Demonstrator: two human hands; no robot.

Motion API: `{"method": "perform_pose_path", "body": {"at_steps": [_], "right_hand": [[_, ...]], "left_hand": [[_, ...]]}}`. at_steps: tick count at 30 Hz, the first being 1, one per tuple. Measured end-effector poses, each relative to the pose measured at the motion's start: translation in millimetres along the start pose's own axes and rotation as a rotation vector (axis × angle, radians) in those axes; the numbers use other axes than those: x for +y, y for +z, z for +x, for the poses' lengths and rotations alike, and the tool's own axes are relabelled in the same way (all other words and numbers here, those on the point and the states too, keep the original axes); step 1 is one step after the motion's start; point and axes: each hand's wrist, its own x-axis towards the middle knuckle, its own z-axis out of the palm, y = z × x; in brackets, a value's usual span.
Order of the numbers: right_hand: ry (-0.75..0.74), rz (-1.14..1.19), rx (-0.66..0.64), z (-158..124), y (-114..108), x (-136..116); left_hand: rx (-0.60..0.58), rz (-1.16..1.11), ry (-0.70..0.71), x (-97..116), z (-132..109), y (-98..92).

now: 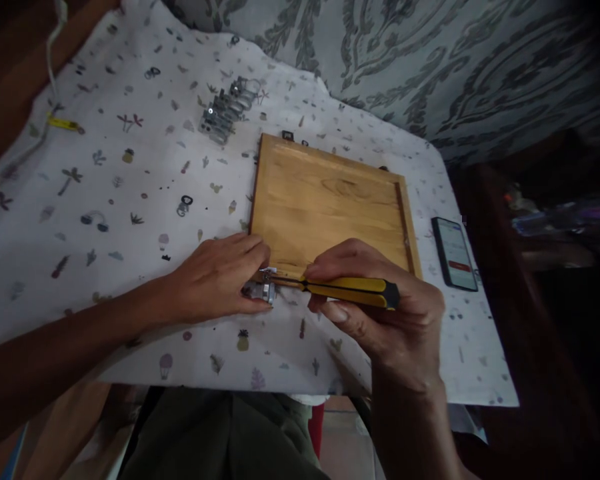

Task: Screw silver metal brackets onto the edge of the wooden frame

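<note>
A wooden panel with a raised rim (330, 207) lies on the patterned cloth in front of me. At its near left corner, my left hand (225, 273) pinches a shiny metal hinge (269, 288) between thumb and fingers, against the panel's edge. My right hand (385, 313) grips a yellow and black screwdriver (350, 291) by the handle. Its shaft points left, and the tip meets the hinge; the exact contact is too small to make out. My left fingers hide part of the hinge.
Several metal hinges (227, 110) stand in a row beyond the panel. A phone (455, 253) with a lit screen lies to the right. A pale cable (50, 73) and a small yellow object (64, 123) are at the far left. Patterned fabric (410, 60) rises behind the table.
</note>
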Motion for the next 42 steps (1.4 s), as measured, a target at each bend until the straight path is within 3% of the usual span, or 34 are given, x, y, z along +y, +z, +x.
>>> {"method": "perform_pose_path", "body": {"at_steps": [5, 15, 42], "right_hand": [[-0.049, -0.07, -0.055, -0.5, -5.0, 0.2], [-0.119, -0.147, 0.021, -5.5, 2.6, 3.8], [-0.174, -0.278, 0.077, 2.3, 11.6, 4.3]], "left_hand": [[-0.005, -0.011, 0.007, 0.6, -0.5, -1.7], [-0.003, 0.021, 0.0, 1.1, 0.2, -0.8], [-0.012, 0.015, -0.009, 1.6, 0.5, 0.1]]}}
